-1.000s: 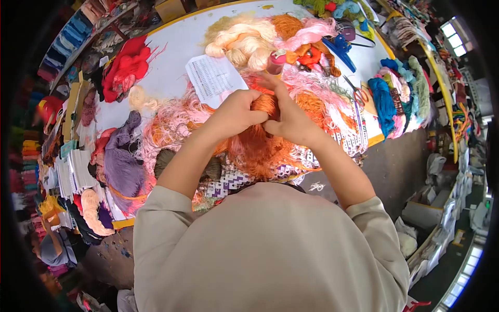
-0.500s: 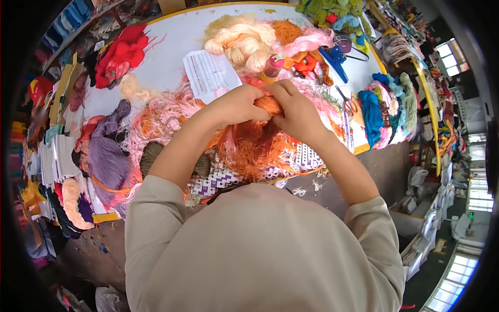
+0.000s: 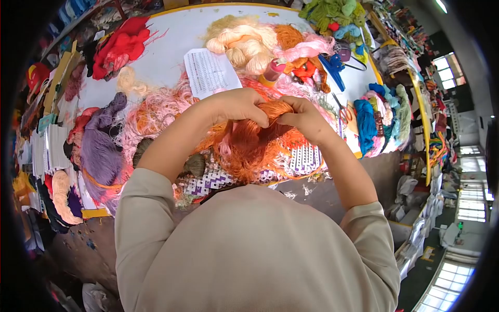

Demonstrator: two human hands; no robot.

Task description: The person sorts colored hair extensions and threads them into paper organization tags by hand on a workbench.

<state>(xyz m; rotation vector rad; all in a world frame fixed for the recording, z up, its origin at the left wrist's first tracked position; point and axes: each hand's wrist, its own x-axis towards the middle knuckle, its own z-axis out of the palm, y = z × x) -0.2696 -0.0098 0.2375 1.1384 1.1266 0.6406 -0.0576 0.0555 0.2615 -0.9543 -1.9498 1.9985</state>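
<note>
Holding orange yarn (image 3: 273, 108) | left hand (image 3: 240, 105), right hand (image 3: 307, 120) | farther apart than before

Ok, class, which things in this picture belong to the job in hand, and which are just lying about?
Part of the job, it seems:
- left hand and right hand
- orange yarn, gripped by both

Apparently just lying about:
- printed sheet
- scissors
- purple yarn
- red yarn
- blue yarn

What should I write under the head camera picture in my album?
Left grip and right grip holding orange yarn over a thread-strewn white table.
</note>
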